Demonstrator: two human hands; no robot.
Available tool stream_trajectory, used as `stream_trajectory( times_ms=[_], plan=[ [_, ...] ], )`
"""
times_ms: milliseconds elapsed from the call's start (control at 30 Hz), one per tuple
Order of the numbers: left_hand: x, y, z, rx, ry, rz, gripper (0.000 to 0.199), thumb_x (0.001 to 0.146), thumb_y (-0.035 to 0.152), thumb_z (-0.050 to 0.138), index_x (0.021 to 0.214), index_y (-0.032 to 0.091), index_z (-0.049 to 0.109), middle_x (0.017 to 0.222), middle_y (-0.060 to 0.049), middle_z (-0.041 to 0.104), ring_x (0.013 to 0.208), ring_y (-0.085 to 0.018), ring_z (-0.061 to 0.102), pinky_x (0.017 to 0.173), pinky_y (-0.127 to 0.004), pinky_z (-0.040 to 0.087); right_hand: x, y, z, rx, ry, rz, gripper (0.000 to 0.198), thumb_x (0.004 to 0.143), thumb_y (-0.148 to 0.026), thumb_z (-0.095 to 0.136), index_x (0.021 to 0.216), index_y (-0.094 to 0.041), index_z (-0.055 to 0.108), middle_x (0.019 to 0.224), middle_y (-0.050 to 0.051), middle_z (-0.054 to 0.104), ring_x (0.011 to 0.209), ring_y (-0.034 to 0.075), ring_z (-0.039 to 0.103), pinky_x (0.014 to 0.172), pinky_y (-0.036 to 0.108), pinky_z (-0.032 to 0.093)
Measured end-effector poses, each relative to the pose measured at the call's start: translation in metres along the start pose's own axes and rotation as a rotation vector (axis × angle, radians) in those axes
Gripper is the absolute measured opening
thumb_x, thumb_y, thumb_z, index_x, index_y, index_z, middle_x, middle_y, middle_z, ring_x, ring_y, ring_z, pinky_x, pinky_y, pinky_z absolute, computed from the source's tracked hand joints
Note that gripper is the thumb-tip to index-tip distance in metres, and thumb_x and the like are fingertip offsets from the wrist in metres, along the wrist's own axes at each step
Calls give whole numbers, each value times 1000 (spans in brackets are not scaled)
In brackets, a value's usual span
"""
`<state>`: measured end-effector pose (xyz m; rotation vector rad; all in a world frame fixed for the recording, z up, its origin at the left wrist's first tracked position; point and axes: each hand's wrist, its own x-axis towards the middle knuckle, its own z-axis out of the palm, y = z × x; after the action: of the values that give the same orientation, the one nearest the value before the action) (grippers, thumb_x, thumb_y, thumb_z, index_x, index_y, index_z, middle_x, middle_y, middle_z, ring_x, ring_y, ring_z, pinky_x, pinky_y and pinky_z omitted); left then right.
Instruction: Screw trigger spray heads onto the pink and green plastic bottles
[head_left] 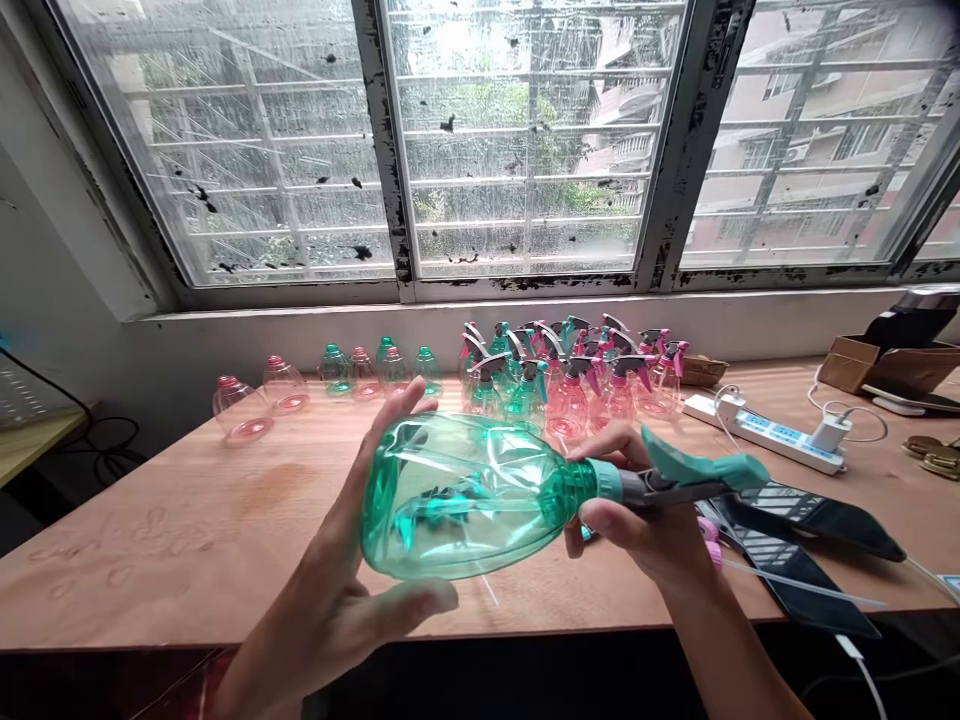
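A clear green spray bottle (465, 500) lies on its side in the air above the table, its base to the left. My left hand (337, 580) cups the base end, with the fingers along the far side and the thumb below. At the neck, my right hand (637, 530) pinches around the teal collar (606, 481) with thumb and fingers. The spray head, with a grey body and a teal trigger (697, 462), sits on the neck and points right. Green parts show through the bottle, partly hidden behind it.
Several pink and green bottles with spray heads (570, 390) crowd the back of the table (187, 540). Bottles without heads (244, 412) stand at back left. To the right are a power strip (765, 432), dark phones (810, 570), pink pieces (709, 540) and a cardboard box (855, 365).
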<state>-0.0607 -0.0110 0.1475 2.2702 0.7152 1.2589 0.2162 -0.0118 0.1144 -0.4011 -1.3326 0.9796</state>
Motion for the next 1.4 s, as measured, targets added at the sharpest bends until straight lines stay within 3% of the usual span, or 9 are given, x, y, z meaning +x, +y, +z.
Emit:
stream_trajectory(
  times_ms=[167,367,633,800,900,1033,1133,1267,1400],
  plan=[
    [-1,-1,-2,110,0,146,100,98,19,72,169,54,10,182,2,16,166,-37,22,131,-65,27,5,3,0,97,-33,7,24,89,-33,91,106,-27,75,66,-4,78,45,16,74,43,22,57],
    [-2,-1,0,24,9,57,104,92,50,80,172,44,13,183,-2,14,167,-41,18,126,-60,41,2,3,0,-4,0,5,30,83,-33,95,101,-24,72,66,-4,77,45,19,74,39,24,54],
    [4,-8,8,184,90,206,95,101,14,67,168,55,13,183,3,13,168,-33,18,132,-61,28,11,9,2,162,-45,172,36,87,-46,89,97,-24,63,60,-4,73,43,18,71,38,22,52],
    [9,-11,16,182,137,111,113,93,34,81,171,47,0,184,1,9,168,-39,-2,133,-67,19,13,13,10,170,-14,224,43,87,-56,85,96,-24,57,58,-4,70,41,17,67,37,22,49],
    [9,-7,13,140,131,99,92,101,46,68,172,43,11,183,0,15,168,-41,2,134,-68,15,14,13,11,192,-22,245,43,85,-54,88,95,-23,59,59,-4,72,40,16,67,36,20,49],
    [7,-2,5,261,57,212,80,108,21,53,168,55,13,182,9,13,169,-34,10,134,-62,26,18,12,6,317,-44,382,51,85,-64,82,72,-18,64,55,-1,72,27,8,52,29,16,42],
    [6,-1,1,315,133,289,73,107,15,53,162,58,33,177,13,30,165,-31,27,132,-55,35,21,12,3,339,-82,456,58,83,-65,83,59,-17,63,52,1,70,25,6,47,28,16,40],
    [6,1,-1,165,197,274,68,97,35,73,159,44,48,170,4,45,163,-37,32,130,-57,41,17,11,2,303,-69,384,45,81,-58,89,81,-21,63,55,-3,70,34,12,60,34,18,46],
    [11,7,0,154,228,337,56,106,20,56,154,49,51,170,13,44,162,-28,36,130,-58,41,12,10,2,246,-96,346,45,82,-55,89,94,-22,61,59,-3,72,41,17,68,37,21,49]
  ],
)
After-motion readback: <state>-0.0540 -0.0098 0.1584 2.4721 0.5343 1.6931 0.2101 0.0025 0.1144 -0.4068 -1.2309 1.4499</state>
